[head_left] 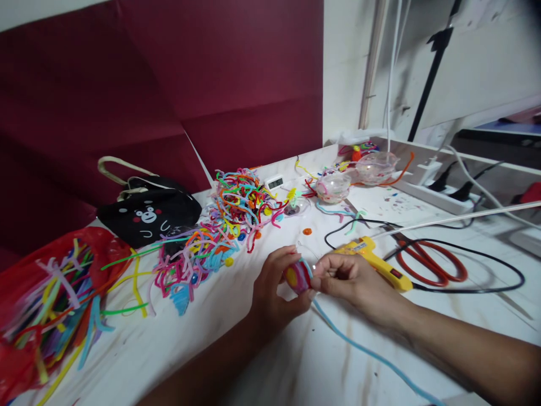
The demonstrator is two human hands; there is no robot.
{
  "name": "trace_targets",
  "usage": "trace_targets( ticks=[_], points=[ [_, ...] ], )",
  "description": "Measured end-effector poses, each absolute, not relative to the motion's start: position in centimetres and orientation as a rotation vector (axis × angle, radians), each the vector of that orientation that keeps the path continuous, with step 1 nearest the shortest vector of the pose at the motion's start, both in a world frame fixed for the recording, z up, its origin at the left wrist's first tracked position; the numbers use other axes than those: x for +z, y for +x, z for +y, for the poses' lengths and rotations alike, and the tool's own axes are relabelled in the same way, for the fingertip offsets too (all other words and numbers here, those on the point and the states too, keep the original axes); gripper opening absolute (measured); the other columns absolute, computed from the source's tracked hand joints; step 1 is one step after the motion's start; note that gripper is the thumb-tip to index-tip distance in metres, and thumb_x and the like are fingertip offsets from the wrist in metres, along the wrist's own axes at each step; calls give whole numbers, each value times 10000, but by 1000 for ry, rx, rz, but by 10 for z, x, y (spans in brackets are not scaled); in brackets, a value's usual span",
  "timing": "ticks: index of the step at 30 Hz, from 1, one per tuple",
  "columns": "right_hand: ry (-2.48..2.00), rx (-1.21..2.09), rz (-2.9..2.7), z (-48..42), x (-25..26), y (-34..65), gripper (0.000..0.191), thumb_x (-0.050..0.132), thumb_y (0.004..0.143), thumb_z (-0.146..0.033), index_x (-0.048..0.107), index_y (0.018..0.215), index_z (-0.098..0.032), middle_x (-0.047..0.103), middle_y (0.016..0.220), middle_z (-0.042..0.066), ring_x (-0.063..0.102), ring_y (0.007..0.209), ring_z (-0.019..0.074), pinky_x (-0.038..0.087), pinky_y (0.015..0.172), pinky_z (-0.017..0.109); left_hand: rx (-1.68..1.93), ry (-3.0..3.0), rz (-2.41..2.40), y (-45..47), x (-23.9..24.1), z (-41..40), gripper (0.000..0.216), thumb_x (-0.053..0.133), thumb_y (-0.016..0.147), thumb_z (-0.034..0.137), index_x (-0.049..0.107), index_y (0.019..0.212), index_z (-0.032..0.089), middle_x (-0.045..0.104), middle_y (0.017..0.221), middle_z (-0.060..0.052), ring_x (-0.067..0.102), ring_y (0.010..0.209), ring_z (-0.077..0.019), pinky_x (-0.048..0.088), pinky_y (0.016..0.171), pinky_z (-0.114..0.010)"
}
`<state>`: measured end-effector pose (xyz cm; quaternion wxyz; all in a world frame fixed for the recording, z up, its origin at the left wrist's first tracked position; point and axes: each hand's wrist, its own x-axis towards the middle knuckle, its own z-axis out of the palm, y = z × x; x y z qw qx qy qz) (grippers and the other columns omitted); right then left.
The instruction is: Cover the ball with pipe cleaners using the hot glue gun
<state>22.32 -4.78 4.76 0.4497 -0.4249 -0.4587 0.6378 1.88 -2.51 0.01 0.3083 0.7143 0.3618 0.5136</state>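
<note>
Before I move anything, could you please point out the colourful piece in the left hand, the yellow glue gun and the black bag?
Colourful piece [297,277]: head view, middle of its striped face.
Yellow glue gun [377,261]: head view, yellow body.
Black bag [147,216]: head view, printed front.

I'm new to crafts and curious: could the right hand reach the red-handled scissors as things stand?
Probably not directly: the right hand is busy at the coloured roll, the yellow glue gun lies between, and a black cable loops around the scissors.
</note>
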Motion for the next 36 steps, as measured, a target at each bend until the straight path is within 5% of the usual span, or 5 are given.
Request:
trace_targets(
  ticks=[7, 13, 19, 36],
  points=[
    [-1048, 1564, -1082, -49, 57, 223, 379, 976, 607, -455, 724, 703, -189, 589, 590, -65, 440, 568, 101, 340, 585, 253, 1379, 2119, 891, 17, 9, -27, 536, 930, 756, 260, 797, 1270, 333, 792, 1400, -163, 786, 1275, -386, 713, 940, -485],
    [-1116, 1532, -1080, -51, 58, 222, 201, 839, 569, -356, 704, 598, -208, 611, 560, -48, 475, 570, 117, 351, 585, 260, 1470, 2366, 717, 16, 0, -22, 609, 893, 840, 292, 700, 1417, 325, 754, 1442, -166, 802, 1250, -344, 726, 929, -449],
    [-1122, 1585, -965, -50, 60, 220, 284, 955, 466, -365, 754, 584, -204, 642, 539, -45, 465, 549, 111, 332, 576, 257, 1544, 2498, 615, 17, -3, -16, 539, 809, 921, 329, 664, 1428, 215, 720, 1434, -192, 793, 1256, -309, 725, 968, -428],
    [-1010, 1670, -917, -47, 52, 222, 452, 1120, 418, -435, 811, 637, -189, 752, 619, -14, 586, 597, 119, 441, 621, 250, 1531, 2641, 593, 17, 4, -17, 482, 762, 974, 331, 644, 1422, 198, 713, 1446, -194, 824, 1185, -276, 741, 945, -379]
  ],
)
